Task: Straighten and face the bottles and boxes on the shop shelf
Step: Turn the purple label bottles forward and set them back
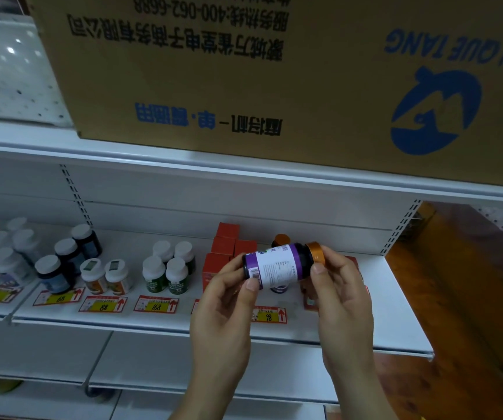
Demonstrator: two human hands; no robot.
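Both hands' grip holds a purple-label bottle [277,265] sideways above the white shelf [183,313] under a cardboard carton [244,71].

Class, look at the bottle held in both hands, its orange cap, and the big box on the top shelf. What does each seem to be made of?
Bottle: dark and glossy, plastic or glass, can't tell which; paper-looking white and purple label.
Cap: shiny orange with fine ridges, probably metallic-finish plastic.
Box: matte brown cardboard with blue and black print.
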